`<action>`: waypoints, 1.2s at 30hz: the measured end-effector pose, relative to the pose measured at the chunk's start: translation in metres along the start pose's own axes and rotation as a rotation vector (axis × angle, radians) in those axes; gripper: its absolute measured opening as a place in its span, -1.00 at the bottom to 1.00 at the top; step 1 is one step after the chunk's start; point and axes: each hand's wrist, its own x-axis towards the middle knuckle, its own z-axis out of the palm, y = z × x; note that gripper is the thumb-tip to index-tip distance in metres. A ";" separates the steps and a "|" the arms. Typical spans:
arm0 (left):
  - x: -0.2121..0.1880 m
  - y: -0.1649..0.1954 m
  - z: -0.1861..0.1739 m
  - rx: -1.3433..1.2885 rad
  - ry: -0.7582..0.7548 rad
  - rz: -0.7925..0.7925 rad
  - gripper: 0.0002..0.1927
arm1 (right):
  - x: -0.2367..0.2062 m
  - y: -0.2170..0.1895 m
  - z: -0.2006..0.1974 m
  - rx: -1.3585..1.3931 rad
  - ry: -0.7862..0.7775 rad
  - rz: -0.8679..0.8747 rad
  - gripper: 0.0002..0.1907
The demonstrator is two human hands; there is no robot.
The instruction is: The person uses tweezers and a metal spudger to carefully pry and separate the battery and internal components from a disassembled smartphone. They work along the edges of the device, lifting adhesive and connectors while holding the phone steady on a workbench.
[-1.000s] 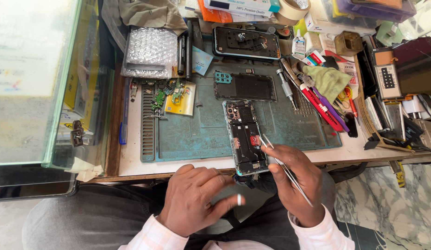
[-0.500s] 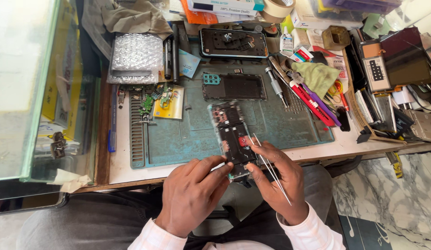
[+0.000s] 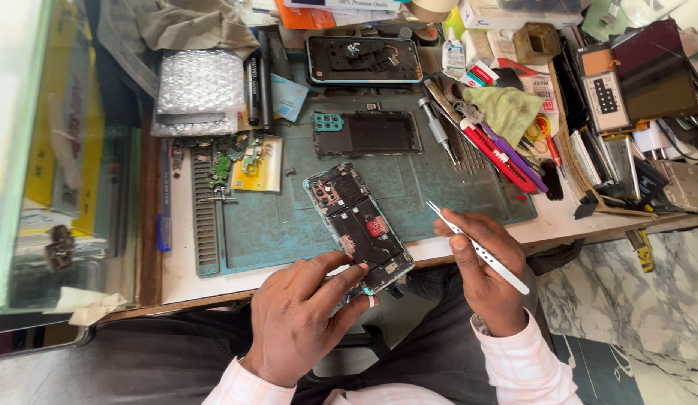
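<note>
Gripped at its near end by the left hand (image 3: 300, 322), an opened phone (image 3: 358, 226) with its back removed juts out over the front edge of the worktop (image 3: 180, 262); thumb and fingers close around the lower corner, so this grip is clamped on the phone. Its long axis runs diagonally, from the camera cluster up and to the left, down to the held end at lower right, with circuit parts and a small red patch showing inside. Just to the right, the right hand (image 3: 488, 274) pinches a pair of white tweezers (image 3: 476, 246), fingers closed on the shaft, tips pointing up and left toward the phone but clear of it. The left hand is the one in contact; the right hovers near, with open air between the tweezer tips and the phone's right edge. Under the phone's far end lies a green repair mat (image 3: 289, 217). Farther back on the mat sits a dark back cover (image 3: 370, 133) with a teal camera surround, and beyond that a second opened phone (image 3: 364, 60) lying crosswise. Left of the mat's centre are small green circuit boards (image 3: 233, 154) on a yellow card, and a pouch of bubble wrap (image 3: 199, 90). On the right, a crowded heap of screwdrivers and red-handled tools (image 3: 491, 146) rests beside a green cloth (image 3: 506, 109). Nothing stands between the tweezers and the phone.
</note>
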 end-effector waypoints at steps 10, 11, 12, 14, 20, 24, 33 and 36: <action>0.015 0.001 -0.012 0.050 -0.063 0.020 -0.37 | -0.011 0.002 0.003 0.121 -0.027 0.054 -0.78; 0.018 0.000 -0.012 0.068 -0.051 0.039 -0.34 | -0.011 0.002 0.002 0.113 -0.039 0.025 -0.81; 0.021 0.000 -0.011 0.087 -0.040 0.058 -0.31 | -0.011 0.002 0.001 0.105 -0.050 -0.005 -0.83; 0.026 -0.001 -0.008 0.136 -0.071 0.071 -0.25 | -0.011 0.002 0.000 0.090 -0.068 -0.044 -0.87; 0.031 -0.003 0.001 0.212 -0.177 0.010 -0.14 | -0.014 -0.003 0.002 0.034 -0.094 -0.105 -0.88; 0.030 -0.003 0.006 0.271 -0.191 -0.021 -0.12 | -0.015 -0.007 0.004 0.013 -0.081 -0.113 -0.87; 0.029 -0.002 0.010 0.317 -0.208 -0.051 -0.19 | -0.012 -0.009 0.006 0.000 -0.121 -0.153 -0.88; 0.029 -0.001 0.009 0.310 -0.217 -0.061 -0.17 | -0.012 -0.009 0.007 0.003 -0.119 -0.162 -0.88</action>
